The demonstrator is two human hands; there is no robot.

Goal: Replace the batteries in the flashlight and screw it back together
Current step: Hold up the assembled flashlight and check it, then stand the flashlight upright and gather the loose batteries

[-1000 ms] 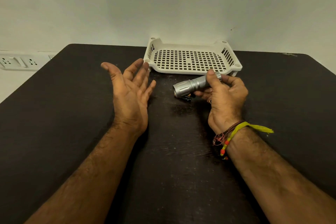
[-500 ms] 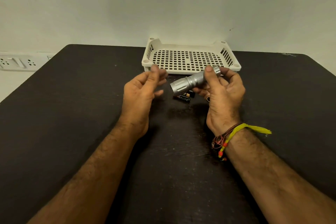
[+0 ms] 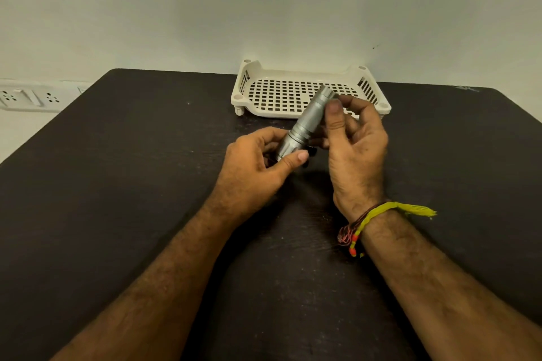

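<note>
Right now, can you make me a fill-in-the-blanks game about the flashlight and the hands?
1. The silver flashlight is held by ____ hands.
2. The wide head of the flashlight sits in the ____ hand.
3. The yellow wristband is on the ____ hand's wrist.
4. The white basket stands on the black ____.

Missing words: both; left; right; table.

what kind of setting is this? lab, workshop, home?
Probably a plain room at home or in an office, not a workshop: a dark wooden table against a bare painted wall, wall sockets at left, and one white plastic basket.
</note>
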